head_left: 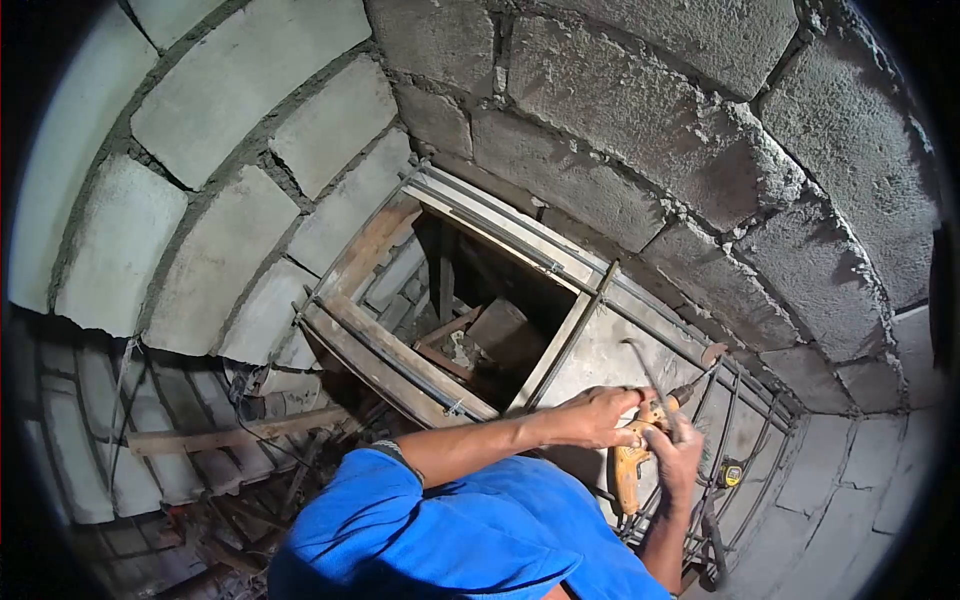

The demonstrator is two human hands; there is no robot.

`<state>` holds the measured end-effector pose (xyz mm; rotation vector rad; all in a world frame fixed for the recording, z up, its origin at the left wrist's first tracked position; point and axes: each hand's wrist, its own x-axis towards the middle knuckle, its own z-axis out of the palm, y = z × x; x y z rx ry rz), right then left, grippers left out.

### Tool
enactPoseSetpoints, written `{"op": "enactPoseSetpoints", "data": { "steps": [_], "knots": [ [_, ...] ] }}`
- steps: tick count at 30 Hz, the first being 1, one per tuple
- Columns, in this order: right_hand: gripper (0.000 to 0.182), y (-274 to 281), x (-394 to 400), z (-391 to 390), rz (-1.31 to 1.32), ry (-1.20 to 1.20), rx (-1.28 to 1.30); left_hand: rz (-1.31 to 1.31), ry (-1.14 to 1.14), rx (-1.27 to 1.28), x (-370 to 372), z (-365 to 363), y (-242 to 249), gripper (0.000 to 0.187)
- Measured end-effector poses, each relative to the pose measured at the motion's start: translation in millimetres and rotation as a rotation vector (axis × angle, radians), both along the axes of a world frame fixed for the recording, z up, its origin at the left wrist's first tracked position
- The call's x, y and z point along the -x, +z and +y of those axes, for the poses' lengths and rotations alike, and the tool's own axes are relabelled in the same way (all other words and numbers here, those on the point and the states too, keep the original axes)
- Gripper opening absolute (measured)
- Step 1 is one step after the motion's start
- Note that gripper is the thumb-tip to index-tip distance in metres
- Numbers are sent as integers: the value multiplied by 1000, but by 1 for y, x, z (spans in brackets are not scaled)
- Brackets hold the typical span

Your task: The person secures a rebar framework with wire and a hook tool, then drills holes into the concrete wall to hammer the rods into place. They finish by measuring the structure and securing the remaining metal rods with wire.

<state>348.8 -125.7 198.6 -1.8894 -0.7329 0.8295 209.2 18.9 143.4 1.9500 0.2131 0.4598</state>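
A yellow power drill (628, 470) hangs with its handle downward in front of my blue shirt, above the plywood and steel bars. My left hand (605, 417) is closed at the drill's upper body, reaching in from the left. From the other side my right hand (680, 455) has its fingers wrapped round the front of the drill. The dark chuck end (690, 388) points up and right. A thin metal rod with a bent tip (638, 358) rises from between my hands; its lower end is hidden by my fingers.
Steel bars (600, 305) lie over wooden formwork (375, 245) round a square opening. A yellow tape measure (731, 473) and a dark tool (714, 550) lie among bars at right. Block walls (620, 130) enclose the space. Lower left are a plank (235, 438) and scrap wood.
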Motion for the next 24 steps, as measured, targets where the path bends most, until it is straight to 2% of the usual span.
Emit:
{"op": "enactPoseSetpoints", "data": {
  "steps": [1, 2, 5, 6, 9, 10, 11, 12, 13, 14, 16, 17, 18, 19, 20, 22, 24],
  "knots": [
    [19, -1, 9, 8, -16, 51, -25, 61, -121, 120, 0, 5, 16, 49],
    [18, 0, 16, 18, -30, 100, -51, 62, -120, 118, 0, 5, 8, 49],
    [24, -11, 21, 30, -19, -70, -3, 218, -32, 523, 6, 5, -7, 33],
    [24, -22, 20, 30, -16, -74, -2, 95, -31, 771, 12, 3, -26, 28],
    [29, -54, 16, 27, 136, 18, -52, 45, 115, 1166, 24, 8, -19, 27],
    [28, -67, 17, 26, 88, 73, -15, 28, 172, 1282, 25, 10, -13, 26],
    [27, -76, 22, 26, 102, 72, -26, 20, 179, 1369, 24, 11, -19, 27],
    [26, -81, 29, 30, 113, 69, -41, -107, 78, 1468, 25, 13, -35, 28],
    [25, -72, 36, 40, 436, 47, -144, -160, 27, 1490, 24, 13, -28, 30],
    [26, -54, 37, 46, 430, 83, -108, -212, -23, 1513, 24, 13, -21, 32],
    [26, -62, 30, 44, 510, 69, -20, -241, -103, 1480, 27, 17, -30, 38],
    [26, -71, 28, 42, 509, 62, -15, -114, -66, 1366, 28, 19, -35, 40],
    [26, -83, 27, 40, 388, 34, 45, 9, -31, 1247, 29, 23, -36, 42],
    [27, -91, 25, 39, 264, 4, 104, 117, -20, 1255, 30, 28, -32, 45],
    [27, -96, 23, 38, 262, -9, 107, 215, -4, 1215, 30, 34, -28, 41],
    [25, -97, 20, 40, 328, -89, 145, 294, 7, 1021, 25, 35, -38, 38],
    [24, -90, 18, 43, 355, -94, 191, 268, 7, 971, 23, 33, -42, 38]
  ]
}}
